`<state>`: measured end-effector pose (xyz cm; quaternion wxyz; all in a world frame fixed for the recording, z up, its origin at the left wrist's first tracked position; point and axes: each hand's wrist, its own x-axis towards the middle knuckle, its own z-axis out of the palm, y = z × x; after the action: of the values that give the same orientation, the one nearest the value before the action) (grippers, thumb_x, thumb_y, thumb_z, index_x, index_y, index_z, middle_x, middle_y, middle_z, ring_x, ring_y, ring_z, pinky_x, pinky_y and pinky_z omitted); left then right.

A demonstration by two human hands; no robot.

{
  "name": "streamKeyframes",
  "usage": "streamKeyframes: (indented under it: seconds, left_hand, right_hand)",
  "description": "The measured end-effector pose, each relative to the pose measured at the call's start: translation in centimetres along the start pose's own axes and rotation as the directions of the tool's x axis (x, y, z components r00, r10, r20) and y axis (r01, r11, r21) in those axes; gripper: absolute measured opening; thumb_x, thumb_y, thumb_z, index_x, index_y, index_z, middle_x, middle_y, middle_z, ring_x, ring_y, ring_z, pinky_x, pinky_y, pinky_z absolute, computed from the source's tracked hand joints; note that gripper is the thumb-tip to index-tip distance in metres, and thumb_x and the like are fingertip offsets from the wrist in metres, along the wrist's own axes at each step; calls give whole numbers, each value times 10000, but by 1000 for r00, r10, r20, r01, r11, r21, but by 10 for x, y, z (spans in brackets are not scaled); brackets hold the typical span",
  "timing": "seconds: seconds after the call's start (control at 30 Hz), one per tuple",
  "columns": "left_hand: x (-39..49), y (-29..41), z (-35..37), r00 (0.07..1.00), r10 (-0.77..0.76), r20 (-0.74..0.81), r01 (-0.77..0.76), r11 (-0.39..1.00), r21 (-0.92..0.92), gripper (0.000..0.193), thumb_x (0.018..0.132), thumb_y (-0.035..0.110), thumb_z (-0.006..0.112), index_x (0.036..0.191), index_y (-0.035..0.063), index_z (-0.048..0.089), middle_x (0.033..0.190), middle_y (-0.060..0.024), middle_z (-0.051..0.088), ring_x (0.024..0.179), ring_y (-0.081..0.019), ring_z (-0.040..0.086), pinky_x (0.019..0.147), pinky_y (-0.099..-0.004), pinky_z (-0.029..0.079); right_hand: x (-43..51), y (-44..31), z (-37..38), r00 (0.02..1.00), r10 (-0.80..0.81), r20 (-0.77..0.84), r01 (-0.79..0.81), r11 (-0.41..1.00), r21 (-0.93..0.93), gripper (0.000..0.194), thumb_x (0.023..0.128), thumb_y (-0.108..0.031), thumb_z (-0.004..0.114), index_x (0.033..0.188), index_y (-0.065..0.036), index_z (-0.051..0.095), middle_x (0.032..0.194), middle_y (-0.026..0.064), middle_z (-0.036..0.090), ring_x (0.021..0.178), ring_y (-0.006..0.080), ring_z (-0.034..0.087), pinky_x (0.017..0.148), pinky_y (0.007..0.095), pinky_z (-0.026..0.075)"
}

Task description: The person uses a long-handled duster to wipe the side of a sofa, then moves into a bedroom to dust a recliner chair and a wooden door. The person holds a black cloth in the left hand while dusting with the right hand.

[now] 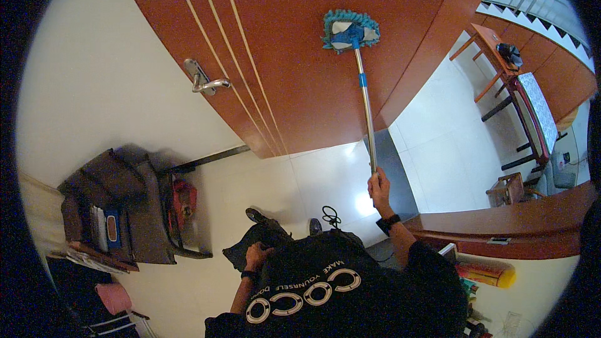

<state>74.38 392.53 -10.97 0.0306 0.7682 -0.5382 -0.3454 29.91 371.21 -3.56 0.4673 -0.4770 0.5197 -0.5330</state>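
My right hand (379, 189) grips the silver metal handle (366, 108) of a flat mop with a triangular head. Against the reddish-brown wooden door (300, 75), the mop's teal chenille head (351, 31) lies on the upper panel, its blue and white back facing me. My left hand (257, 256) rests low at my side, against my dark clothing; its fingers are partly hidden, so whether they hold anything does not show. A metal lever handle (206, 83) and three pale vertical strips mark the door's left part.
A dark brown chair (145, 206) at the left bears books or boxes, with a red item (184, 199) beneath. A door frame (497, 234) borders the right side. Beyond the doorway stand a wooden table (488, 40) and a cloth-topped table (540, 110). A black cable loop (331, 216) appears near my feet.
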Motion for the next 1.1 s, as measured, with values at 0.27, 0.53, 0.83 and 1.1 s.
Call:
streamKeyframes:
  seconds: [0.27,0.53,0.83,1.1]
  left_hand:
    - [6,-10,2,999,-35,24,38,991,-131,534,707,499,735,921,16,654,885,-194,677,861,-354,652,742,-420,517]
    - [6,-9,-4,944,-278,180,278,960,21,543,702,494,741,948,16,666,914,-201,678,843,-358,658,731,-426,525]
    - [15,-13,8,997,-20,74,15,997,70,495,713,446,744,1009,55,672,934,-226,671,856,-374,655,747,-439,531]
    - [22,-48,40,996,76,45,-81,990,113,467,748,469,709,961,57,655,878,-179,677,830,-359,660,697,-460,534]
  right_hand:
    - [-29,62,14,902,427,-67,-431,881,-193,320,982,-264,484,1223,-56,513,590,-36,454,486,62,422,419,229,354]
    - [-38,65,15,961,262,-88,-277,908,-315,277,974,-253,486,1124,-29,549,572,-1,490,484,91,454,435,270,371]
    - [5,4,18,980,143,-136,-140,990,30,269,993,-307,438,1125,-91,533,568,-56,409,449,31,375,387,198,320]
    - [-29,87,10,881,446,-156,-436,895,92,297,976,-394,442,1025,-117,536,520,-52,390,379,57,343,322,223,295]
